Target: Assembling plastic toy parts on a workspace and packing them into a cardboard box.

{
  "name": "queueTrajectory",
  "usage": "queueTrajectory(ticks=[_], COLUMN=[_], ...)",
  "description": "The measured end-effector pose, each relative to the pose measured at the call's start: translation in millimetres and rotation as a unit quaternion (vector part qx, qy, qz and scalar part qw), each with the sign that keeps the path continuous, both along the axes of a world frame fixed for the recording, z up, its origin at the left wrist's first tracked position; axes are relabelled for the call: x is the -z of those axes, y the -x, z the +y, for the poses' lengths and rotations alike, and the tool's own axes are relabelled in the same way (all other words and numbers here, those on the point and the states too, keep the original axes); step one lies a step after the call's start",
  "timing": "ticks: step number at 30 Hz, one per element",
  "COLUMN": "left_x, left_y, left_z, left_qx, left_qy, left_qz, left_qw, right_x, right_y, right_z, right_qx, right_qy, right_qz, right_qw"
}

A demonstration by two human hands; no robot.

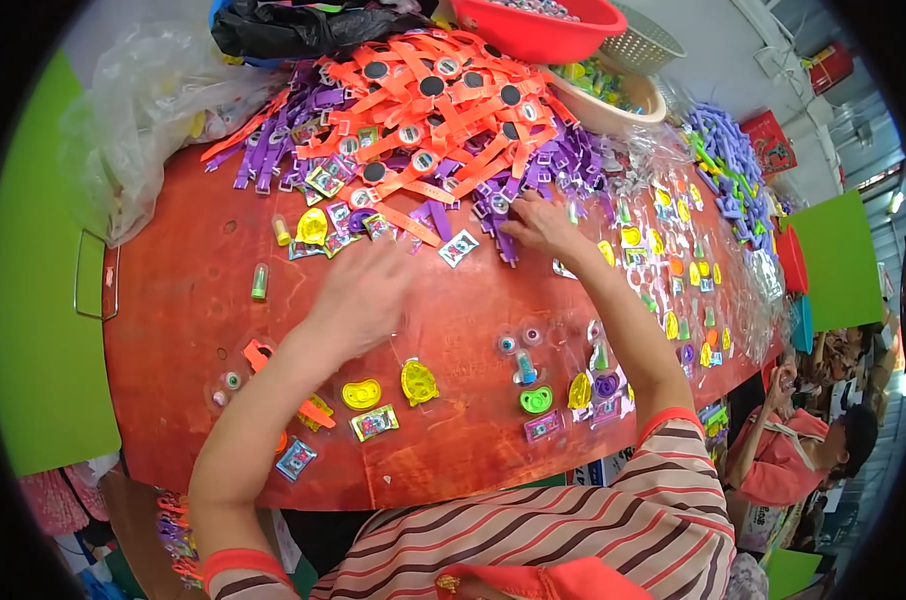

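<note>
Purple watch point(500, 206) at the front edge of the pile point(433, 110) on the red desk point(193, 285) looks light, rubbery, hard to break, best pinched by its strap point(508, 247); right hand point(545, 228) is at it, left hand point(363, 290) by a packet point(380, 227), can't tell if either grip is closed.

So on our table point(193, 320) we've got a heap of watches point(433, 88) at the back middle, a bag point(133, 130) left of it, a basin point(538, 38) behind it to the right, then a sieve point(648, 45) further right. Our left hand point(361, 300) is just in front of the heap, our right hand point(543, 226) at its near right edge. Between our forearms there's a sachet point(374, 423), with a pacifier point(536, 400) to its right. A vial point(260, 282) sits out left.
</note>
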State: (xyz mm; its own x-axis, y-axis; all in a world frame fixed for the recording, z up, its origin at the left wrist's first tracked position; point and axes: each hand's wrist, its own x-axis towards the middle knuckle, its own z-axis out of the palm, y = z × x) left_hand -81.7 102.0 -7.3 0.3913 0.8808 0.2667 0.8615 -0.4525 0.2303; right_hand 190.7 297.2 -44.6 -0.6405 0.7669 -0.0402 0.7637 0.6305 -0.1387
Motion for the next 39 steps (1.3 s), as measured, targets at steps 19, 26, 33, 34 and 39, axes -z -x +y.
queueTrajectory(ticks=[19,26,33,34,39], left_x=[45.9,23.9,6.5,8.3,12.8], left_y=[-46.8,-26.4,9.0,7.4,-4.7], left_z=[101.4,70.1,26.3,23.4,18.2], left_qx=[-0.028,-0.058,-0.091,-0.09,-0.08], left_qy=[-0.005,-0.048,-0.085,-0.085,-0.069], left_qz=[0.138,0.107,0.089,0.083,0.047], left_qw=[0.99,0.991,0.988,0.989,0.993], right_x=[-1.4,-4.7,-5.2,-6.0,-11.5], right_y=[3.8,5.7,-9.3,-14.5,-22.4], right_z=[-0.1,-5.1,-39.6,-47.8,-61.2], right_qx=[-0.135,-0.071,-0.19,-0.189,-0.131], right_qy=[-0.167,-0.108,-0.124,-0.125,-0.083], right_qz=[-0.046,-0.08,-0.11,-0.113,-0.02], right_qw=[0.975,0.988,0.968,0.967,0.988])
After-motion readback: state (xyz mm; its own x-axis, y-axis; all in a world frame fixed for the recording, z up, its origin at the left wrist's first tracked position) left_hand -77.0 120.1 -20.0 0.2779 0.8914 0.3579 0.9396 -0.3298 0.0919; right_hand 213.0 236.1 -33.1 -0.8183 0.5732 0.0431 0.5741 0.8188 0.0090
